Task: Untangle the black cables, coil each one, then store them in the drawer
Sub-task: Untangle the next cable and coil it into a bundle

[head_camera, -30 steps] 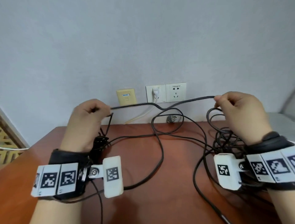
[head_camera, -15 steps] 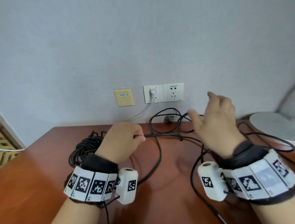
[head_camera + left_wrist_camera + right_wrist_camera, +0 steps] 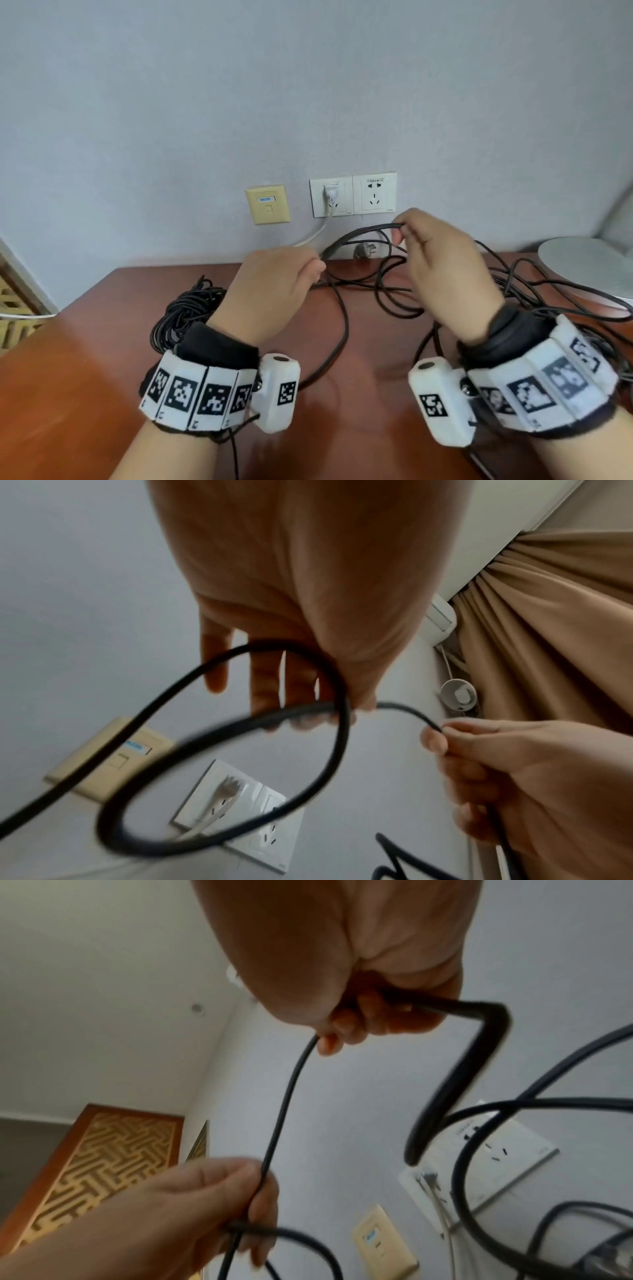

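Your left hand (image 3: 274, 284) has its grip pinched on the black cable (image 3: 356, 236) at the fingertips, and your right hand (image 3: 442, 263) has its fingers curled round the same cable a short way along. The held span arches up between the two grips, running left to right in front of the wall sockets (image 3: 352, 193). From your right grip the slack drops away to the right and down into loose loops (image 3: 397, 294) lying on the surface (image 3: 85, 377), so the free length lies on your right hand's side.

The finished bundle (image 3: 181, 315) sits on the surface behind your left wrist.

The left wrist view shows one full loop (image 3: 219, 750) already hanging from your left fingers (image 3: 267, 685); the head view hides it behind the hand. The right wrist view shows a sharp kink (image 3: 493, 1053) just past your right grip.

No drawer shows in any view.
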The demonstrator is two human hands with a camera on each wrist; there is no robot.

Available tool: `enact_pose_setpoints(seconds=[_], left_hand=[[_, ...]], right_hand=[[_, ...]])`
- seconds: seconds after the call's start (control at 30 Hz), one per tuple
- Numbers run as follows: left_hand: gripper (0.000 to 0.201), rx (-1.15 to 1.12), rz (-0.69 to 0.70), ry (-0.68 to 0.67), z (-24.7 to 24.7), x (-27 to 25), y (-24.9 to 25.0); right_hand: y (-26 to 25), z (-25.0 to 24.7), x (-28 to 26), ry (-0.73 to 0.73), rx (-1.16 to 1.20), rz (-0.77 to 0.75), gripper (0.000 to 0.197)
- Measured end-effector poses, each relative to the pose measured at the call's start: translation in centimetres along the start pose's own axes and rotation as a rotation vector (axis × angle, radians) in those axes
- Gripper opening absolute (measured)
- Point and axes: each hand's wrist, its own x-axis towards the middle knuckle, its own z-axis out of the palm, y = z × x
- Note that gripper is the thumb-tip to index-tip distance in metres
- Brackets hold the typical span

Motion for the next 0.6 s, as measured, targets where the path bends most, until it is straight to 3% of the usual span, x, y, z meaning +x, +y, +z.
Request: enact_pose_setpoints(seconds=[0.07, 0.17, 0.3, 0.43, 0.5, 0.6], left_hand=[[0.031, 0.035, -0.001, -0.057, 0.1, -0.2, 0.1], [0.041, 0.106, -0.031, -0.106, -0.1, -0.3, 0.4], [0.034, 0.089, -0.182, -0.215, -1.3, -0.6, -0.2], [0.034, 0.152, -0.331, -0.381, -1.7, -0.9, -1.4], [0.043, 0.076, -0.387, -0.403, -2.0, -1.2, -2.0], [0.061, -0.071, -0.309, -0.369, -2.2, -1.2, -1.8]], right_hand=[[0.5, -0.6, 0.5, 0.069, 0.017, 0.05, 0.025], [1.6, -2.0, 1.5, 0.207, 0.122, 0.182, 0.026], [3.7, -3.9, 2.5, 0.35, 0.292, 0.359, 0.026], [5.0, -6.4, 3.3, 0.589, 0.412, 0.515, 0.027], [5.2, -6.9, 3.3, 0.576, 0.467, 0.531, 0.029], [4.6, -4.8, 2.8, 0.341, 0.458, 0.527, 0.033]])
